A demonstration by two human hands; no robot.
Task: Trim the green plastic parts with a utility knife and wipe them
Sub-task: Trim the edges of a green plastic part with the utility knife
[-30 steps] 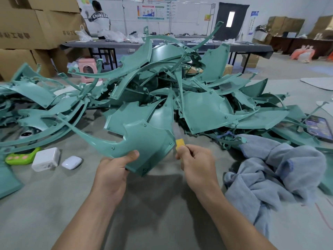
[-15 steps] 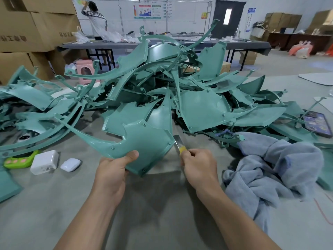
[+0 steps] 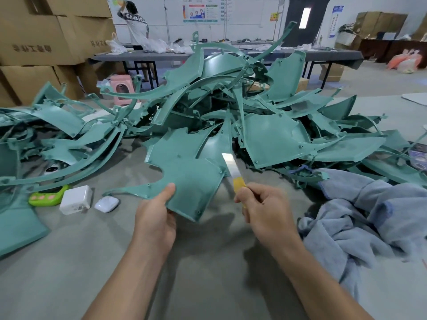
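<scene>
Part held for edge trimming, knife at its right edge.
The part is held off the bench in front of the pile. The left hand pinches its near corner, thumb on the face. The right hand is clamped round the yellow knife handle, with the blade run far out just beside the edge; contact cannot be told. Gripped at one corner only, the part would likely pivot under the cut, so the blade may skid across the face or toward the left thumb, and so long a blade may snap. The cloth lies to the right. Legible: shirt lettering, roughly "Chuaiku". The box print cannot be read, and the posters are too small.
</scene>
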